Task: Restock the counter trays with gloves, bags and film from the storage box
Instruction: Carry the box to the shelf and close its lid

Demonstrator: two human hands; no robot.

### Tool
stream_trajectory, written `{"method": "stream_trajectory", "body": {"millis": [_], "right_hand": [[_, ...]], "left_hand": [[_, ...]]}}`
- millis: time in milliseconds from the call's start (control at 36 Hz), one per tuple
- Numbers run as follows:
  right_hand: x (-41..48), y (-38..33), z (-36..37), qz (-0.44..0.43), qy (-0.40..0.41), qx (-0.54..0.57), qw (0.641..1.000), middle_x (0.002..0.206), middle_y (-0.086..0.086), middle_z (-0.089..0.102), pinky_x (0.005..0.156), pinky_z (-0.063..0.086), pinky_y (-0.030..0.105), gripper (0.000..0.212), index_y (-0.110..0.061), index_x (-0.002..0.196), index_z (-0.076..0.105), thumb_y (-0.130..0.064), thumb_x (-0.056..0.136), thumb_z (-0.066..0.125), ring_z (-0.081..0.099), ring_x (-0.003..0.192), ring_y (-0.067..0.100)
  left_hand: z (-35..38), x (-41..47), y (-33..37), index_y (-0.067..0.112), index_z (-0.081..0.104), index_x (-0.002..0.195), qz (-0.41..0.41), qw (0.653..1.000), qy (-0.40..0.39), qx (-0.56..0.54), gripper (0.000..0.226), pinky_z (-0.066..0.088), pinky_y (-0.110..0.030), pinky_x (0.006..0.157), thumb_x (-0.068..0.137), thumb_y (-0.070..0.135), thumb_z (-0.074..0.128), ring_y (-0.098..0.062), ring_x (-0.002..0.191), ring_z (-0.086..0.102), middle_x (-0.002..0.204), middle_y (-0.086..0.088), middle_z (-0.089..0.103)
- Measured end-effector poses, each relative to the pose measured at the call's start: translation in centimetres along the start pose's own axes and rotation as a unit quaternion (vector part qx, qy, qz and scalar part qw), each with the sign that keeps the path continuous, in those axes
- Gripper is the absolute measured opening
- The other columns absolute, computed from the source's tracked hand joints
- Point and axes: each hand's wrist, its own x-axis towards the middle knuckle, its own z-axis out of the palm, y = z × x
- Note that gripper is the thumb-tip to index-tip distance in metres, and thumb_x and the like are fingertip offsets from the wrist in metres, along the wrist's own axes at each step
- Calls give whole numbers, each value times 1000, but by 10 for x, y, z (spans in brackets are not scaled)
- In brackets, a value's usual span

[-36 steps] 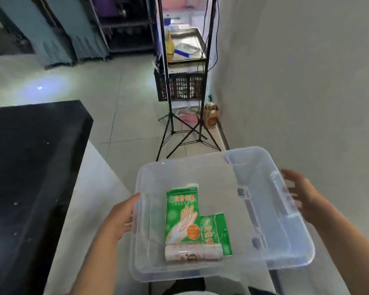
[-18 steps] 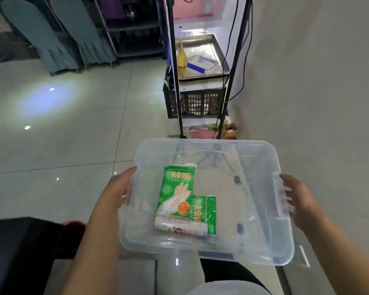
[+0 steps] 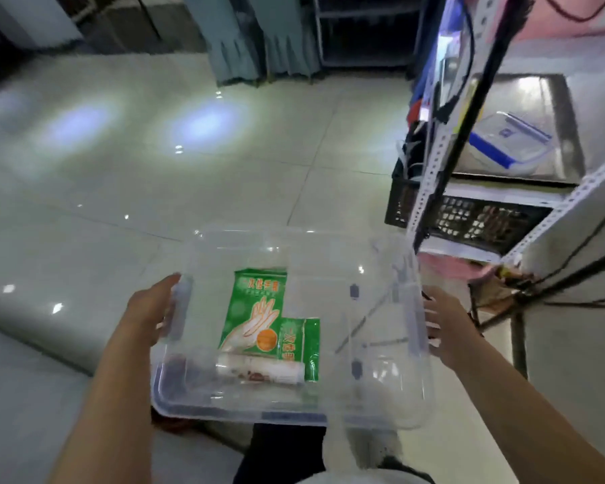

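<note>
— Carrying it how?
— Left hand [image 3: 151, 314] and right hand [image 3: 449, 330] each clamp a side wall of the storage box [image 3: 294, 410]; glove packet [image 3: 254, 310] lies between their grip.
— Heavy?
— Probably light, slick, slightly flexible; hold the rims.

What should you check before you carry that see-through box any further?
1. Left hand on the storage box side: ok.
2. Right hand on the other side: ok.
3. Glove pack, smaller green pack and roll inside the box: ok.
4. Box level: not ok, it tips slightly.
5. Shelf rack clear of the box: ok.
6. Counter trays in sight: not ok.
</note>
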Motion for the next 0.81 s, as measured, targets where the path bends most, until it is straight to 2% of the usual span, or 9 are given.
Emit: {"method": "stream_trajectory", "body": {"millis": [111, 194, 278, 361, 500, 583, 639, 722, 806], "right_hand": [[50, -58, 73, -5, -6, -23, 1000, 92, 9, 61, 61, 46, 31, 32, -12, 101, 64, -42, 88, 63, 56, 76, 24], [88, -101, 126, -5, 5, -38, 999, 94, 12, 61, 67, 49, 33, 36, -10, 98, 65, -42, 83, 67, 56, 79, 26], [121, -146, 175, -1, 19, -54, 998, 88, 11, 58, 61, 45, 31, 36, -8, 91, 65, -43, 82, 66, 54, 73, 25], [145, -190, 220, -9, 49, -64, 997, 89, 11, 58, 60, 44, 32, 39, -5, 101, 65, -40, 85, 64, 53, 72, 25], [175, -267, 277, -60, 44, -45, 996, 80, 7, 56, 56, 37, 29, 48, -1, 117, 65, -39, 88, 60, 46, 63, 21], [184, -307, 299, -67, 65, -35, 995, 58, 1, 58, 43, 40, 21, 31, -9, 86, 68, -39, 86, 61, 49, 44, 16], [195, -332, 308, -86, 69, -8, 994, 44, -4, 55, 32, 36, 17, 25, -13, 78, 64, -37, 85, 62, 45, 28, 9], [217, -367, 317, -102, 87, 11, 991, 51, -2, 54, 43, 40, 21, 26, -13, 78, 64, -39, 80, 64, 46, 30, 9], [252, -402, 325, -113, 111, 37, 987, 65, 2, 60, 55, 44, 26, 23, -14, 76, 65, -35, 82, 63, 55, 53, 17]], "left_hand": [[-18, 70, 30, 6, 64, 105, -17, 1000, -2, -10, 44, 42, -29, 64, 87, 46, 66, -26, 70, 53, 95, -14, 57], [-23, 133, 59, 5, 64, 105, -27, 999, -13, -21, 45, 41, -30, 64, 86, 46, 67, -27, 71, 53, 93, -14, 58], [-22, 195, 94, 6, 64, 103, -38, 998, -43, -23, 47, 42, -30, 63, 85, 49, 67, -27, 72, 54, 91, -13, 58], [-21, 246, 133, 2, 64, 103, -46, 996, -75, -19, 52, 45, -35, 69, 85, 51, 67, -32, 80, 57, 93, -16, 59], [-14, 329, 217, -1, 66, 105, -36, 993, -107, -36, 54, 46, -35, 69, 85, 50, 67, -31, 76, 58, 90, -17, 61], [0, 369, 278, 1, 65, 104, -13, 994, -105, -42, 51, 46, -33, 66, 85, 48, 68, -30, 74, 58, 91, -17, 61], [13, 393, 319, 2, 65, 103, 7, 992, -113, -51, 48, 46, -33, 65, 86, 47, 68, -29, 72, 58, 89, -16, 62], [38, 430, 377, 2, 65, 105, 32, 989, -136, -54, 44, 49, -37, 74, 88, 43, 66, -28, 75, 61, 86, -12, 66], [69, 465, 431, 2, 65, 107, 47, 985, -159, -42, 46, 50, -35, 71, 88, 44, 64, -27, 77, 62, 87, -11, 67]]}}
